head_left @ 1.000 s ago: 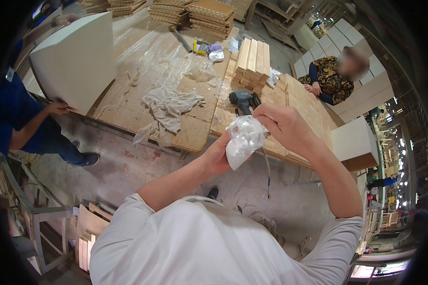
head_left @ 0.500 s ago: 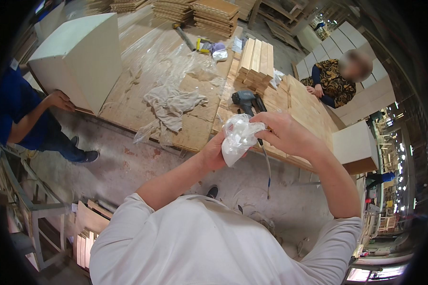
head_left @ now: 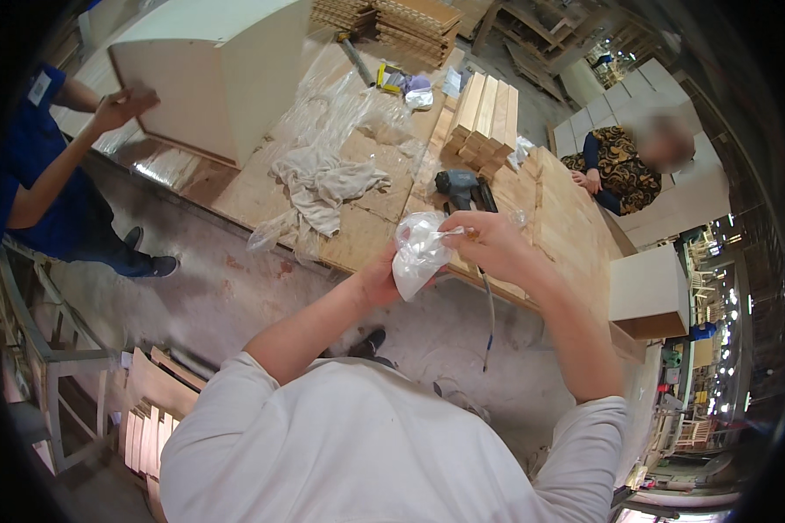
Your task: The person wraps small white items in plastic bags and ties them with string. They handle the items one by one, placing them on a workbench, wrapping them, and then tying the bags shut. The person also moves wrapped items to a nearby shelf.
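A clear plastic bag (head_left: 414, 257) with whitish contents hangs in front of me, just off the near edge of the worktable. My left hand (head_left: 380, 277) is wrapped round its lower left side, with most of the fingers behind it. At the bag's upper right edge, my right hand (head_left: 490, 244) pinches the plastic between thumb and fingers. What the bag contains is too blurred to name. A grey nail gun (head_left: 462, 187) lies on the table just beyond my right hand, and a hose (head_left: 490, 318) hangs over the edge below.
The wooden worktable (head_left: 366, 228) carries a crumpled cloth (head_left: 323, 185), plastic sheeting, a stack of wooden strips (head_left: 481, 122) and a hammer (head_left: 355, 59). At left, a co-worker's hands are at a white cabinet (head_left: 235, 87). Another person leans at the far right, near a white box (head_left: 645, 292).
Both my hands and the bag have shifted slightly left. The co-worker's hand has risen from the cabinet's lower edge, and the cabinet sits farther right in view.
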Demonstrator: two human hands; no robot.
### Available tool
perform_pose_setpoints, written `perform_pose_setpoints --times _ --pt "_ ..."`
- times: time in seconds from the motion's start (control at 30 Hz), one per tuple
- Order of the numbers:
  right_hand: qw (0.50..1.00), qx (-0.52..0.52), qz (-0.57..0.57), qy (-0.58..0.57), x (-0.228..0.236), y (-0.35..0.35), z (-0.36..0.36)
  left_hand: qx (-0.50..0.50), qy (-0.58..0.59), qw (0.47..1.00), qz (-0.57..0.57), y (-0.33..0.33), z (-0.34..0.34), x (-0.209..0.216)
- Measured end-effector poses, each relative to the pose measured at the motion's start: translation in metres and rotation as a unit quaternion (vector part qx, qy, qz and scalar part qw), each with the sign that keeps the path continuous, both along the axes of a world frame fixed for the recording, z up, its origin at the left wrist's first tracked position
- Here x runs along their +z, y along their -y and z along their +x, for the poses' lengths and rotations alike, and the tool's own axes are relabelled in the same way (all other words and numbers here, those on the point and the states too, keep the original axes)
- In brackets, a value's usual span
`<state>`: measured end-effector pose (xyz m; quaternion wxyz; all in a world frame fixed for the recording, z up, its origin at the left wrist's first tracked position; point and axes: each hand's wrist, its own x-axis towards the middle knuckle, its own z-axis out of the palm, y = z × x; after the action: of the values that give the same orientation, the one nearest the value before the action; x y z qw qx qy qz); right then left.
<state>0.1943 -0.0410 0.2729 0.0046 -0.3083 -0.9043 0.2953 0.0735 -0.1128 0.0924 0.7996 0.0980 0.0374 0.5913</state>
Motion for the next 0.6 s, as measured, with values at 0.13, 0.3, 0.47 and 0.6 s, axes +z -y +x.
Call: perform_pose_setpoints --times 0.13,0.3,0.47,0.6 --pt "0.991 -0.062 -0.118 -0.001 -0.036 -0.015 -0.008 0.021 -0.015 0.999 0.027 -0.004 -0.007 -0.017" --pt "0.989 -0.024 -0.123 -0.078 -0.082 -0.041 -0.023 0.056 -0.075 0.994 -0.062 -0.015 -0.016 -0.031" --pt "0.992 -0.016 -0.097 -0.084 -0.114 -0.073 -0.044 0.101 -0.162 0.978 -0.086 -0.043 -0.035 -0.052" --pt "0.992 -0.009 -0.109 -0.069 -0.142 -0.097 -0.072 0.227 -0.334 0.903 -0.146 -0.072 -0.059 -0.099"
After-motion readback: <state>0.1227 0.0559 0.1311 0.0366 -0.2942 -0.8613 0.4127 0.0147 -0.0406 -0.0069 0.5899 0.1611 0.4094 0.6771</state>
